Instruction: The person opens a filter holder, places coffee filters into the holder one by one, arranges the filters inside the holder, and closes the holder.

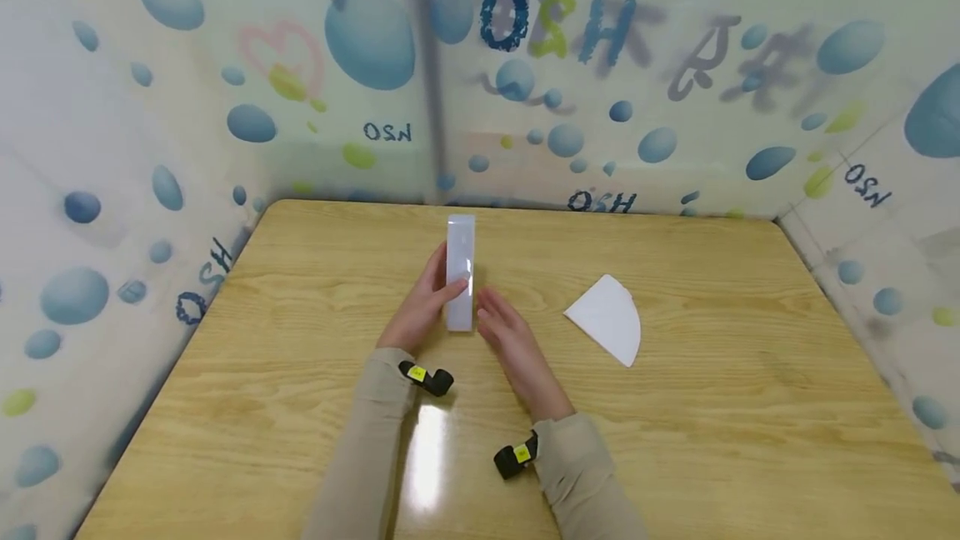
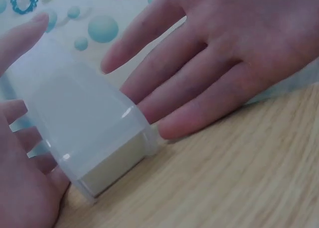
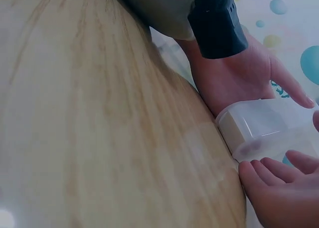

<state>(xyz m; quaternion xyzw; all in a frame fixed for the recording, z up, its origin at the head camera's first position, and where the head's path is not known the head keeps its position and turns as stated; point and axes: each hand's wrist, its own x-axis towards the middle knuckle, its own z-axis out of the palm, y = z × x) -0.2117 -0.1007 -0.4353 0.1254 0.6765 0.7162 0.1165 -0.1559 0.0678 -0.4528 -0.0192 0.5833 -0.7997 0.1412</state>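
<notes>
In the head view, the left hand (image 1: 418, 311) grasps the box (image 1: 461, 307) with its fingers, thumb over the top, while the right hand (image 1: 521, 348), its fingers released and fairly straight, is just right of the box; white paper (image 1: 606, 322) lies farther right of it. In the left wrist view, the box seems to rest on the counter (image 2: 239, 178), and an uneven push from the 4 fingers right of it could tip its narrow body. In the right wrist view, the box's smooth-looking side could slip if the left grasp loosens.

2 forearms (image 1: 367, 440) reach forward: left grip (image 1: 420, 311) clasped, thumb extended; right grip (image 1: 517, 348) loose, fingers nearly straight.
</notes>
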